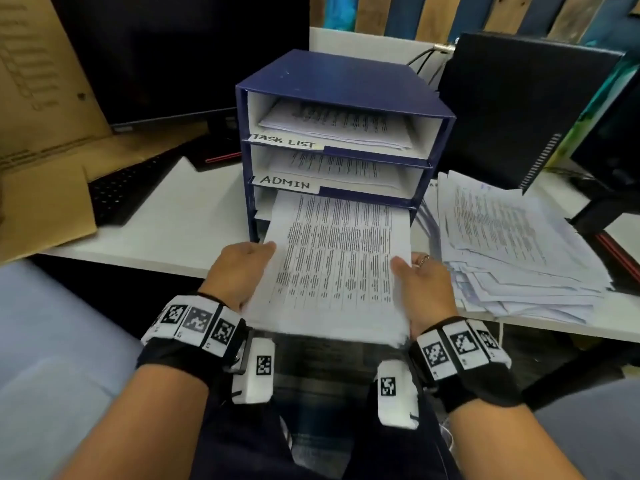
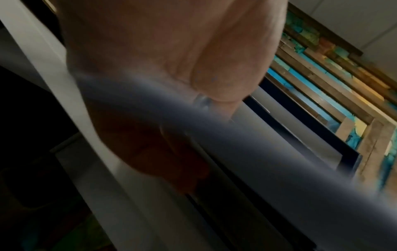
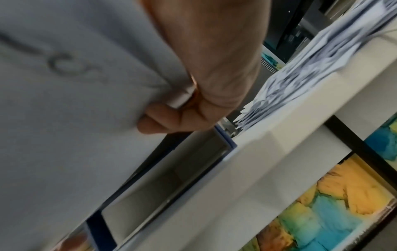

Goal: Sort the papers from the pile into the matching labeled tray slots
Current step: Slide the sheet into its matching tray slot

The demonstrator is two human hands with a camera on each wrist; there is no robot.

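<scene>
A dark blue tray organiser stands on the white desk, its slots labelled TASK LIST and ADMIN; both hold papers. A printed stack of sheets has its far end inside the third slot, below ADMIN. My left hand grips the stack's left edge and my right hand grips its right edge, thumbs on top. In the right wrist view the right hand's fingers curl under the sheets. In the left wrist view the left hand holds the blurred paper edge.
A loose pile of papers lies on the desk right of the organiser. A black keyboard, a monitor and cardboard sit at the left. A black computer case stands behind the pile. The desk edge runs under my hands.
</scene>
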